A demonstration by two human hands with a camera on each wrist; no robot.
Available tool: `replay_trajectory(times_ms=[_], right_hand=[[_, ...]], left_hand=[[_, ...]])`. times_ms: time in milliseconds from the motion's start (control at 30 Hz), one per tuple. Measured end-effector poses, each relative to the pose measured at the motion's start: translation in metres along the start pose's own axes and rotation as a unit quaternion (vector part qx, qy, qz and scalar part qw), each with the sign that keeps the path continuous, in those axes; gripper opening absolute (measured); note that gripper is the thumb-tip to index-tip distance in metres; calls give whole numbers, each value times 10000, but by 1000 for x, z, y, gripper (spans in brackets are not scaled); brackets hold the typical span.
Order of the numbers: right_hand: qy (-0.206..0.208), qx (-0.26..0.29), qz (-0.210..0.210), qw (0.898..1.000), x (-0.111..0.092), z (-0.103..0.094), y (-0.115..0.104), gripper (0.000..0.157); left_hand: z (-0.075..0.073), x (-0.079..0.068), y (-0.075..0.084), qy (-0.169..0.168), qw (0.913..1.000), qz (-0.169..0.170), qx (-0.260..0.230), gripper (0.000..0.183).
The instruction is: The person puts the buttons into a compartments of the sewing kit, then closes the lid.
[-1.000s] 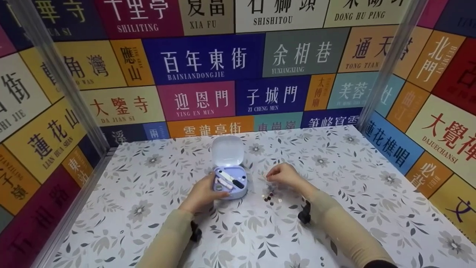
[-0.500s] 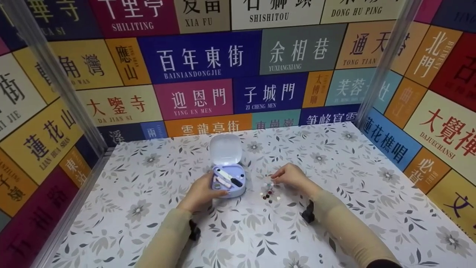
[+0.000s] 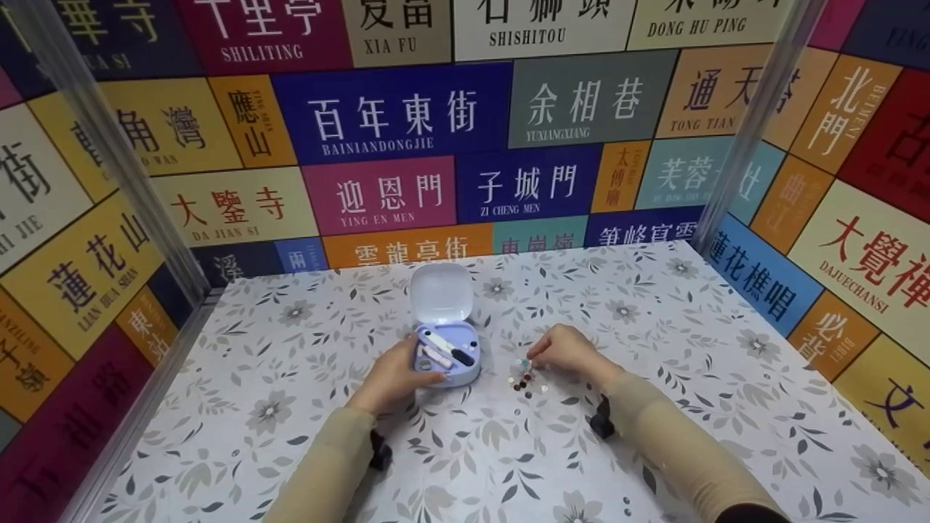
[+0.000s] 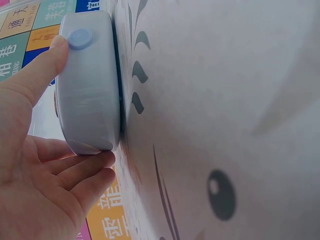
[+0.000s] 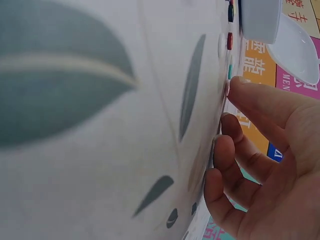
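1. Box [image 3: 465, 376], lilac, set on floral-patterned table [image 3: 436, 465]; lid [image 3: 442, 293] raised at the far side; 1 black-ended white tool [image 3: 442, 343] lies inside.
2. Left hand [image 3: 389, 376]: grasps the box by its left side, thumb beside the round button [image 4: 80, 38].
3. Small discs [image 3: 522, 384]: dark, red and pale, loose on the table to the right of the box.
4. Right hand [image 3: 570, 352]: fingers bent, tips at the far end of the discs; whether they pinch 1 cannot be told.

The head view faces forward and down. Close, sideways-turned wrist views share the rounded pale-lilac plastic case [image 4: 92, 100].
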State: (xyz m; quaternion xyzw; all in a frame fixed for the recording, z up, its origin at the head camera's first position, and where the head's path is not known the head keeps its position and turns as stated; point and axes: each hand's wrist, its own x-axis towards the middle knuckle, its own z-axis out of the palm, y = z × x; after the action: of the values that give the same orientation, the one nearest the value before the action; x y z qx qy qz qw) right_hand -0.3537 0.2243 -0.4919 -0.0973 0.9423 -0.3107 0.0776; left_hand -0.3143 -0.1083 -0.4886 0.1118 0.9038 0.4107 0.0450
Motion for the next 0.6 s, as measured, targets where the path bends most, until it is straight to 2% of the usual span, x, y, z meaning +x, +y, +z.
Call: replay_trajectory(times_ms=[233, 400, 600], right_hand=[[28, -224, 76, 9997, 1, 0, -1, 11], [147, -332, -29, 9993, -1, 1, -2, 11], [209, -367, 41, 9991, 0, 2, -3, 9]], left_hand=[[0, 0, 1, -1, 9999, -107, -63, 106], [0, -1, 0, 26, 10000, 18, -64, 105], [0, -1, 0, 41, 9999, 95, -18, 105]])
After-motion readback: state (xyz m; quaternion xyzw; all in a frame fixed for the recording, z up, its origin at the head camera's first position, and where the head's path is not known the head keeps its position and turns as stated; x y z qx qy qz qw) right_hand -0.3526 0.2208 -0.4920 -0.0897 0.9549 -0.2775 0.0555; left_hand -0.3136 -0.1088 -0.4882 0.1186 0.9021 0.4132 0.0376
